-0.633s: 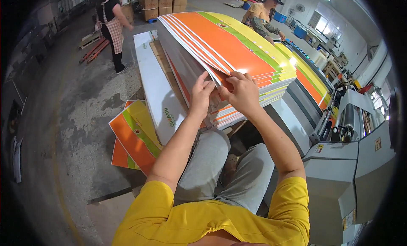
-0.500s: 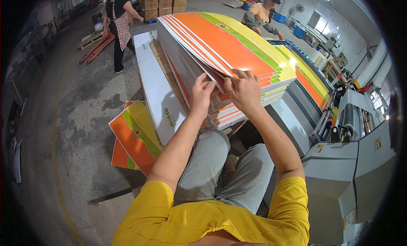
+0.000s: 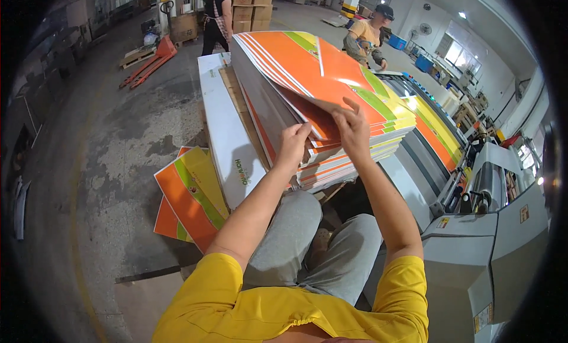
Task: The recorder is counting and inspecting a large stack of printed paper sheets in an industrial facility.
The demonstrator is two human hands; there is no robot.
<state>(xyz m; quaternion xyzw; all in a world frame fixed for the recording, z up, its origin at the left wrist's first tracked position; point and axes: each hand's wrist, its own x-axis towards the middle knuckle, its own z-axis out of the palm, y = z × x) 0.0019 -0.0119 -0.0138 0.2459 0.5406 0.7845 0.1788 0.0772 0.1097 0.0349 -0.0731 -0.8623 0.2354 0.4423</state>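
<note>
And there's the window (image 3: pixel 463 54) blazing white at upper right, the ceiling lamp (image 3: pixel 462 15) glowing above! Glare flashes off the glossy stack (image 3: pixel 290 65), which reads fairly crisp mid-picture. Soft shadow drops across the white board (image 3: pixel 214 100). Out left, the floor (image 3: pixel 118 183) dims, lines bowing, smearing toward a black rim.

The person wears a bright yellow top (image 3: pixel 248 314) with short, loose sleeves (image 3: pixel 207 287) ending near the elbows and a small gathered ruffle (image 3: pixel 305 318) at the front. The trousers (image 3: pixel 289 227) are pale grey. Left hand (image 3: pixel 293 145) and right hand (image 3: pixel 355 132) are bare.
</note>
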